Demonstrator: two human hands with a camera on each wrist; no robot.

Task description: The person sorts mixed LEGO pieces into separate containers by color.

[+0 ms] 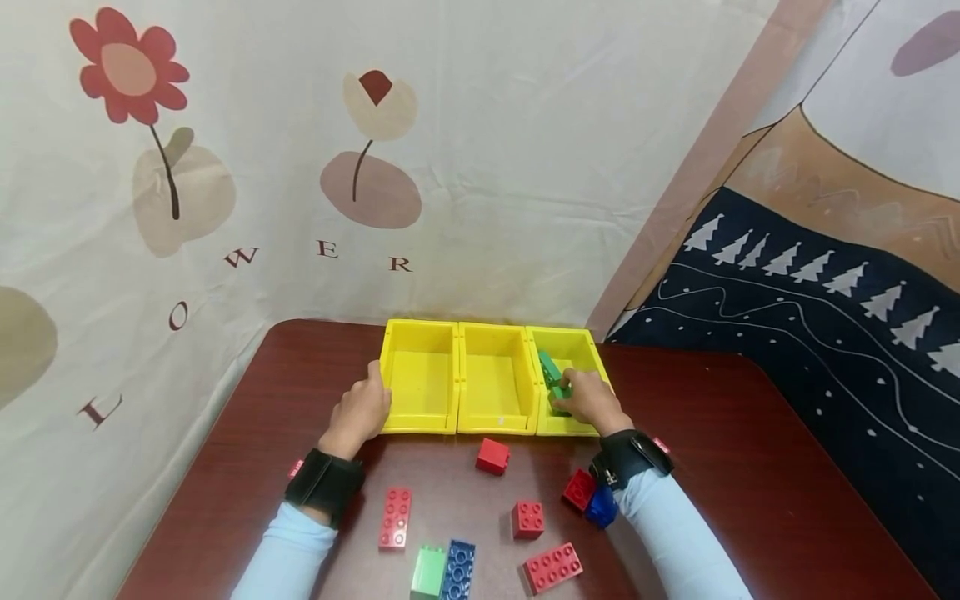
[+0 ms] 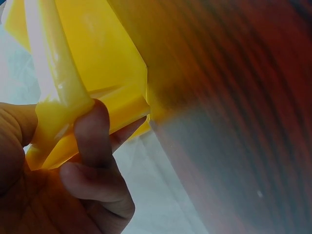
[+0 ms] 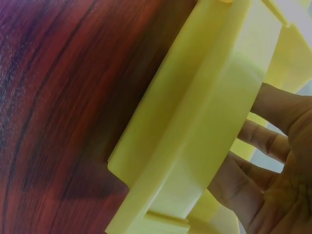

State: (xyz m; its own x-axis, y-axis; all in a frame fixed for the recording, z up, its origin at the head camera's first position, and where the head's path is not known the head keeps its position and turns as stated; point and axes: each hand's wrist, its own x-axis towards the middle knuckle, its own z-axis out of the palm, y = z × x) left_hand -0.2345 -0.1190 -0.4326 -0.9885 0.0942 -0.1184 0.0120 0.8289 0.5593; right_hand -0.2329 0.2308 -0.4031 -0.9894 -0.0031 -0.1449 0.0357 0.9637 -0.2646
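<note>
Three yellow bins stand side by side at the back of the table. My left hand (image 1: 363, 408) grips the outer side wall of the left bin (image 1: 420, 375); in the left wrist view its fingers (image 2: 92, 136) curl against the yellow rim. My right hand (image 1: 594, 402) reaches into the right bin (image 1: 573, 340), thumb and finger around a green brick (image 1: 559, 400). Another green piece (image 1: 549, 367) lies just behind it. In the right wrist view the bin's front wall (image 3: 209, 126) hides the fingertips and the green bricks. The middle bin (image 1: 491, 375) shows a bare floor.
On the table (image 1: 300, 367) in front lie a red brick (image 1: 492, 457), a long red brick (image 1: 395, 518), another red brick (image 1: 528, 520) and a red brick (image 1: 553, 568) near the front. A green brick (image 1: 428, 572) touches a dark blue brick (image 1: 458, 570). Beside the right wrist sits a blue brick (image 1: 602, 507).
</note>
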